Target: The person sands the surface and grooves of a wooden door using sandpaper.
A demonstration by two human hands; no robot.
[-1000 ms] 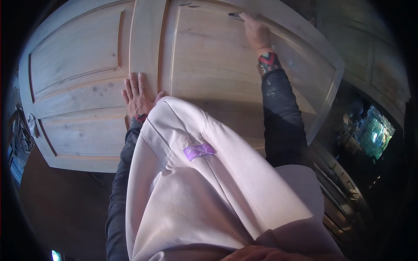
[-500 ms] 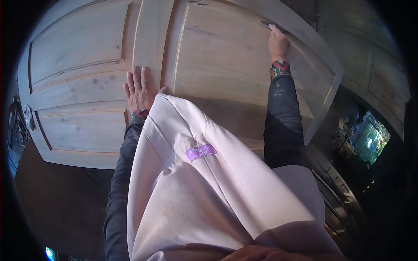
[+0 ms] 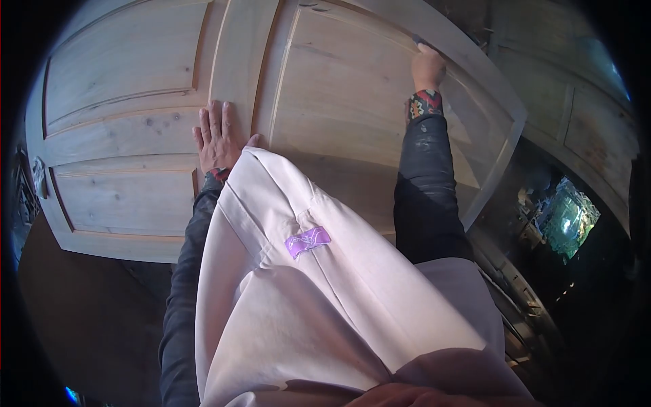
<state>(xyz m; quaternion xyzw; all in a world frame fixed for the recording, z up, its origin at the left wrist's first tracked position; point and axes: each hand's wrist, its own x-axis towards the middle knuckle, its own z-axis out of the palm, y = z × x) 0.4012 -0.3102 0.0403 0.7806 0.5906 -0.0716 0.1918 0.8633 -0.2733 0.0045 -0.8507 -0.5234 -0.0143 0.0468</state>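
A pale wooden panelled door (image 3: 241, 54) lies in front of me. My left hand (image 3: 218, 139) rests flat on its middle rail, fingers spread, with nothing in it. Farther out to the right, my right hand (image 3: 428, 70) is closed on a small dark strip (image 3: 417, 39) that looks like folded sandpaper. The strip is at the moulding along the far edge of the right-hand panel (image 3: 346, 88). My fingers hide most of it.
A light pink apron (image 3: 291, 305) with a purple label (image 3: 307, 242) covers my front and reaches the door's near edge. A whitish crumpled thing (image 3: 39, 178) sits at the door's left end. Another wooden panel (image 3: 536, 88) stands at the right.
My right hand has moved slightly left and towards me along the moulding, and less of the dark strip shows. My left hand stays in place on the door.
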